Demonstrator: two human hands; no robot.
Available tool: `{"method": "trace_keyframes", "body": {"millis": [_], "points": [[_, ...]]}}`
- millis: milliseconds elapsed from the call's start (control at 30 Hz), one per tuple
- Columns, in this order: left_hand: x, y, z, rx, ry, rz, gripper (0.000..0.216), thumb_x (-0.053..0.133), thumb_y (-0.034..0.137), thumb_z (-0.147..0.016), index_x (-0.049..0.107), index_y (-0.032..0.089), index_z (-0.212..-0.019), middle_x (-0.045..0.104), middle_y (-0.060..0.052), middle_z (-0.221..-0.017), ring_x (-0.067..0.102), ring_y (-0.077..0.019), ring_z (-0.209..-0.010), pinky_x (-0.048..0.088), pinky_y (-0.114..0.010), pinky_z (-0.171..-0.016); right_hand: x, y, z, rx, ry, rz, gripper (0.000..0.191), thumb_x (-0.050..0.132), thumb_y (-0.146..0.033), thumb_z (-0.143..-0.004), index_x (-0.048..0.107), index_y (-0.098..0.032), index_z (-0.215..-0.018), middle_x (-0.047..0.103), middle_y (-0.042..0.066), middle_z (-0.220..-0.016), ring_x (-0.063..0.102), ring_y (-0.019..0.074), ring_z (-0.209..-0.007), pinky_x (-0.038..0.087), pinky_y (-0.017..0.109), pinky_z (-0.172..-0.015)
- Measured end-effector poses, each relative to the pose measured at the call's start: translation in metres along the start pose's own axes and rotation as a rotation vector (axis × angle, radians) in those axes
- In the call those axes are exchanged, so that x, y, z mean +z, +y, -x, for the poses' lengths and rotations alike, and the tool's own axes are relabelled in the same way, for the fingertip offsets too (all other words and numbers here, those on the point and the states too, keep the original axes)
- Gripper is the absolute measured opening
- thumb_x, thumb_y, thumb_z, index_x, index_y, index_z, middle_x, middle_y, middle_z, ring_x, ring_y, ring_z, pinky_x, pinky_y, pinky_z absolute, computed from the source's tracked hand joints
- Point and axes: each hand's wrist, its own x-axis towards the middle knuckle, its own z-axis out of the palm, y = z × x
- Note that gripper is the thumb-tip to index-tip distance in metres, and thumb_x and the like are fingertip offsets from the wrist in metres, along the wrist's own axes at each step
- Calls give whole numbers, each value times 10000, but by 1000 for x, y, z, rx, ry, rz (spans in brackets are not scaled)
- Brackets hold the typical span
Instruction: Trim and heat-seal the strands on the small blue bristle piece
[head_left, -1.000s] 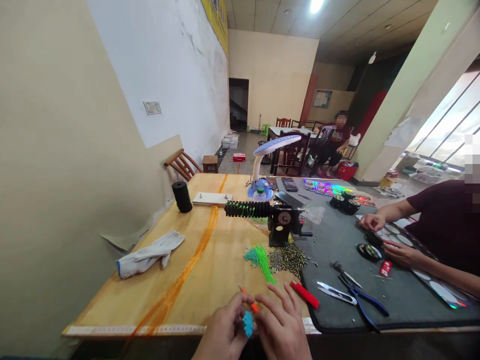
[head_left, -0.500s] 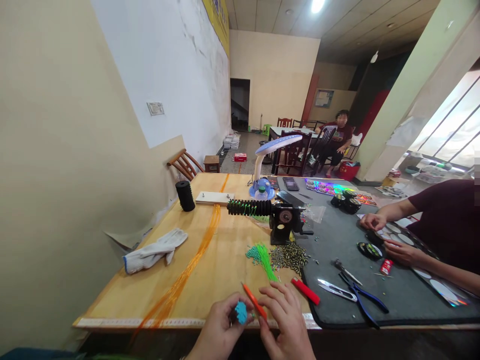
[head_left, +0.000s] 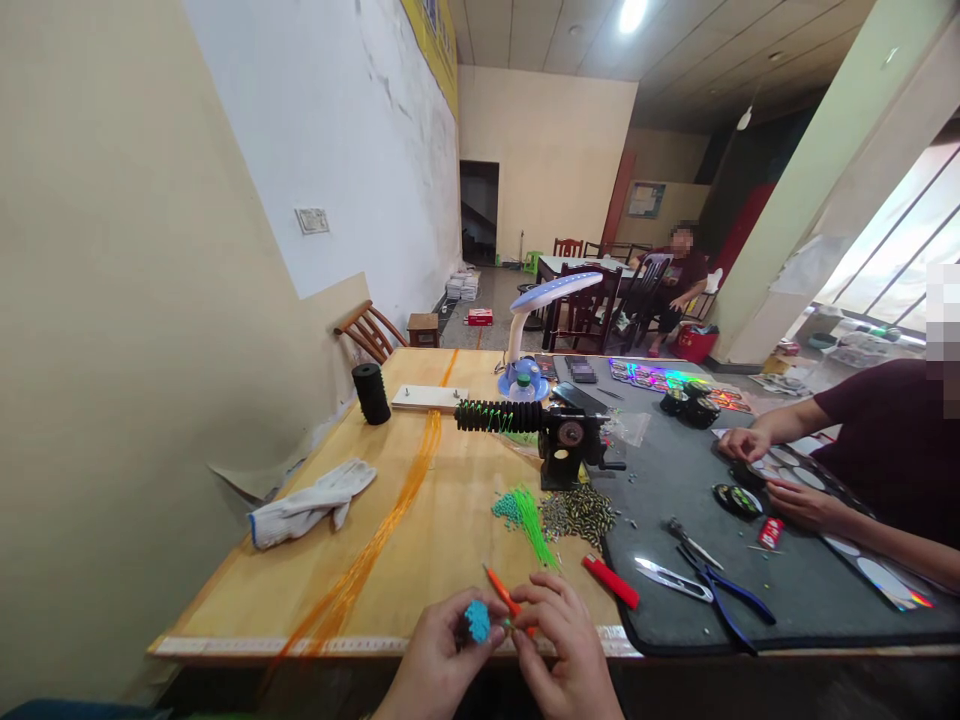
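Note:
My left hand (head_left: pixel 439 655) is closed around a small bundle with turquoise ends (head_left: pixel 477 621); the rest of the bundle is hidden by the fingers. My right hand (head_left: pixel 562 645) has its thumb and index finger close together beside the left fingertips, at a tiny green piece (head_left: pixel 509 623). What exactly the right fingers pinch is too small to make out. An orange pointed tool (head_left: pixel 498 586) lies on the table, partly behind the right fingers. Just ahead are bright green strands (head_left: pixel 534 530), turquoise beads (head_left: pixel 506 507) and a heap of small dark metallic pieces (head_left: pixel 589 515).
A black hand-cranked winder (head_left: pixel 564 445) stands mid-table under a blue lamp (head_left: pixel 555 292). Orange strands (head_left: pixel 394 515) and a white glove (head_left: pixel 311 505) lie left. A red lighter (head_left: pixel 611 582), snips (head_left: pixel 675 580) and pliers (head_left: pixel 724 597) lie right, near a co-worker's hands (head_left: pixel 799 500).
My right hand has drawn its fingers in toward the left hand, the thumb and index finger now closer together. The left hand with the turquoise-ended bundle has shifted slightly left.

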Motion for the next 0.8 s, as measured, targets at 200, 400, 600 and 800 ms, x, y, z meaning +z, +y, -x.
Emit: {"method": "trace_keyframes", "body": {"millis": [200,400,600,800], "points": [[1,7,1,0,-4,-27,259,651,399,-772,641,141,-755,617,-24,-695,547,-162,-673,425,-249,-646,-2,-2,0,17,-6,-41,83,557,-160,-805,596,-232,-820,684,38,-993,583,226,-1011,488,405,-890],[2,3,-1,4,9,15,236,666,379,-761,621,149,-745,576,-1,-675,517,-150,-663,407,-239,-631,-2,-2,1,55,-6,-107,99,561,-171,-805,601,-236,-869,682,42,-997,573,228,-1032,484,397,-889],[4,6,-1,-11,22,55,248,694,379,-730,615,146,-704,561,4,-641,509,-147,-637,402,-239,-614,4,-1,0,68,-3,-144,88,556,-158,-804,582,-237,-833,679,23,-983,568,215,-1026,472,386,-888],[3,0,-3,-9,4,108,238,700,377,-738,652,155,-810,647,-38,-772,584,-181,-735,446,-271,-700,5,-2,-2,73,32,-167,83,546,-156,-811,557,-232,-779,690,3,-911,589,194,-964,479,345,-857]]}}
